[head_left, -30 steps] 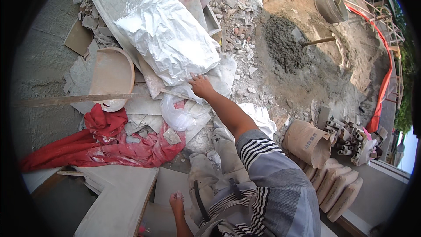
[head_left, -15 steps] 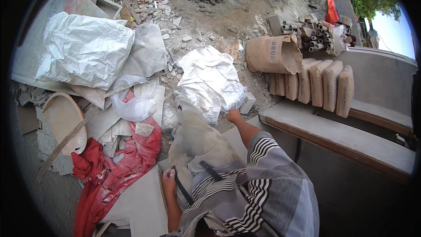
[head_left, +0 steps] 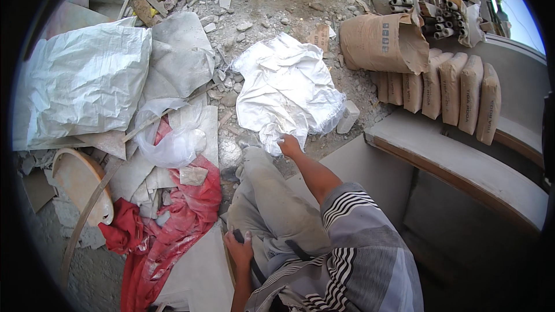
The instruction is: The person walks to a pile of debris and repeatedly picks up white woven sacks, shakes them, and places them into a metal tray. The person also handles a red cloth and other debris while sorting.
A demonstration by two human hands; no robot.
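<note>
Wrinkled white woven sacking [head_left: 289, 89] lies spread on the rubble ground ahead of me, its right edge frayed. My right hand [head_left: 289, 146] is closed on its near edge, the arm stretched forward past my bent knee. Beside my thigh, my left hand [head_left: 239, 247] is low and close to my body. Its fingers and thumb close round a black strap [head_left: 237, 235] that hangs by my grey trousers. Part of this grip is hidden.
Left lie a big white sack [head_left: 87, 81], broken boards, a clear plastic bag [head_left: 167, 136], dusty red cloth [head_left: 179, 214] and an oval tan panel [head_left: 84, 182]. At right stand an open brown paper sack [head_left: 378, 43], several full bags [head_left: 459, 84] and a long ledge [head_left: 457, 159].
My right hand has moved left and slightly up, pulling in to the sacking's near edge. My left hand has shifted slightly right and down. The whole view has tilted and moved closer.
</note>
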